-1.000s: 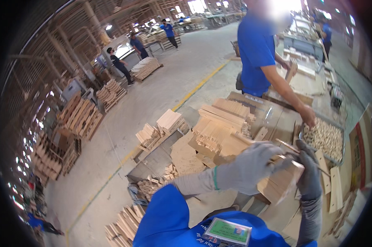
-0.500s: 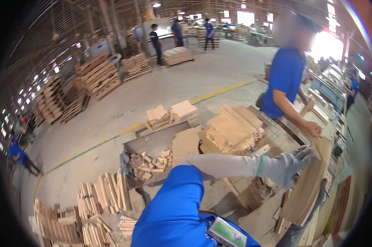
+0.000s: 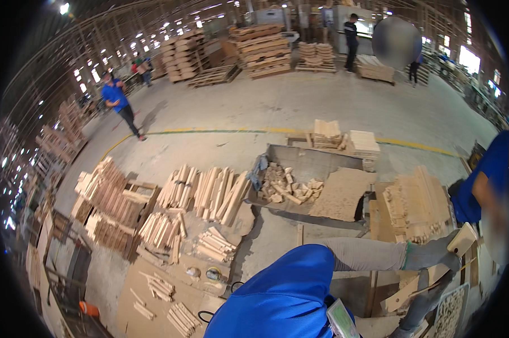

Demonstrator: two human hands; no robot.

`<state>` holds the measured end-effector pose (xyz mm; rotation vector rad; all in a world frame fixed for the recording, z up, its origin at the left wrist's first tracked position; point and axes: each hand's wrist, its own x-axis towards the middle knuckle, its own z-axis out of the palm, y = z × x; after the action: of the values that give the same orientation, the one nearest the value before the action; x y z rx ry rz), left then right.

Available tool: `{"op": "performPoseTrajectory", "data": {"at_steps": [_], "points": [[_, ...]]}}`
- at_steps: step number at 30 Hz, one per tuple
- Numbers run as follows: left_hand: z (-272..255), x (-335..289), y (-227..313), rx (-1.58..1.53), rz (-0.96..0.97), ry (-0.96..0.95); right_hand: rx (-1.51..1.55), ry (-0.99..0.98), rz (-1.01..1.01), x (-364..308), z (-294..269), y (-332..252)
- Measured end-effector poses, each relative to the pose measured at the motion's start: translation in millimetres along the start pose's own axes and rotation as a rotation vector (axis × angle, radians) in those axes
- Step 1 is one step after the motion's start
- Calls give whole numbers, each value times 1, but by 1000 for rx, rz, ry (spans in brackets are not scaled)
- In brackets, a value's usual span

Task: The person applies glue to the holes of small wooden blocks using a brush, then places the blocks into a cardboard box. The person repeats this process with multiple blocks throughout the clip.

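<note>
My left hand (image 3: 431,255), in a grey glove, reaches out to the right with its fingers closed at a short, pale wooden piece (image 3: 463,239). Close below it is my gloved right hand (image 3: 443,275), coming up from the lower edge; its fingers are blurred and partly hidden, so its grip is unclear. Beside the right hand, a flat wooden board (image 3: 401,297) lies at an angle.
A large bin (image 3: 285,209) of wood offcuts stands ahead, with a brown sheet (image 3: 344,194) over its right side. Stacked boards (image 3: 416,203) lie near my left forearm. Bundles of sticks (image 3: 215,194) cover the floor at left. A co-worker in blue (image 3: 485,180) is close at right.
The view has swung left. My left hand lay along a long board before; now a short wooden piece is at its fingers. My right hand has come closer to the left.
</note>
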<state>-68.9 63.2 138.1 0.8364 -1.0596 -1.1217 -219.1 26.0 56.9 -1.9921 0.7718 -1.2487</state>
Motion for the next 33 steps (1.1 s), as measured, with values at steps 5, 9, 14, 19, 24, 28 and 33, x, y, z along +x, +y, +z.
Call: {"op": "performPoseTrajectory", "data": {"at_steps": [5,9,14,19,24,28,33], "points": [[-26,-27,9,88,62,163,-70,-161,9,0,20,24],[-34,-33,1,87,119,226,-125,-201,23,-4,21,1],[-48,-37,4,306,41,223,-103,14,-53,-3,18,-44],[-101,-38,-20,641,-36,116,124,190,296,-27,-56,-42],[-129,-38,-36,1007,142,-91,-52,267,407,-23,-96,-52],[-113,-24,-63,1004,374,-329,269,477,639,-43,-85,-39],[-95,-8,-95,781,434,-380,45,451,511,-41,-53,3]]}}
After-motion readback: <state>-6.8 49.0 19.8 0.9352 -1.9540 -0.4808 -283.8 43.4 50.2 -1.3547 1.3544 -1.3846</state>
